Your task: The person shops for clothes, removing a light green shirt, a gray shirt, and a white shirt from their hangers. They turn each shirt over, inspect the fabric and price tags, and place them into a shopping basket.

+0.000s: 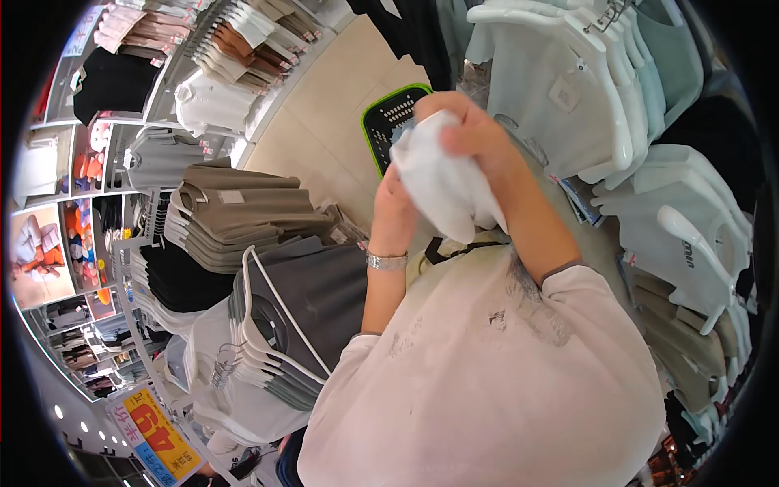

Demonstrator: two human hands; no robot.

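Note:
A bunched white cloth (pixel 442 174) is held up in front of my body, near the middle of the view. My right hand (pixel 471 134) grips its upper part with bent fingers. Against its lower left side, my left hand (pixel 395 213) is closed on the same cloth, with a metal bracelet around the wrist. Behind the hands, a black basket with a green rim (pixel 371 134) shows in part, with something pale inside it.
Racks of hanging shirts (pixel 243 211) stand to the left, in brown, grey, black and white. White and pale green shirts on white hangers (pixel 560 89) hang at the right. A price sign (pixel 154 434) is at the lower left. Tiled floor (pixel 324 105) shows beyond the basket.

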